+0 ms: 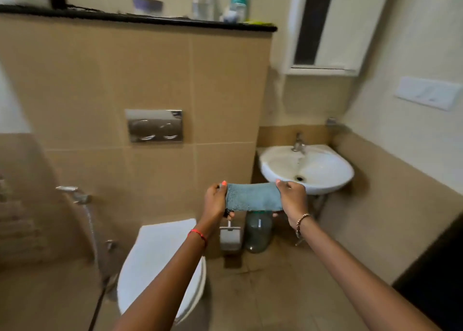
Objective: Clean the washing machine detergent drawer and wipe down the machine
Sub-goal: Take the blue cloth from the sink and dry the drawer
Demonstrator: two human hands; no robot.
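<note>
A small blue-grey cloth (253,197) is stretched flat between both hands at the middle of the view, in the air in front of the wash basin. My left hand (216,200) grips its left edge and my right hand (292,197) grips its right edge. Both arms reach forward over the bathroom floor. No washing machine or detergent drawer is in view.
A white wash basin (325,178) with a running tap (298,144) hangs on the right wall. Below it stand a dark glass jar (258,233) and a toilet brush holder (230,238). A closed white toilet (160,263) sits lower left, with a spray hose (82,200) beside it.
</note>
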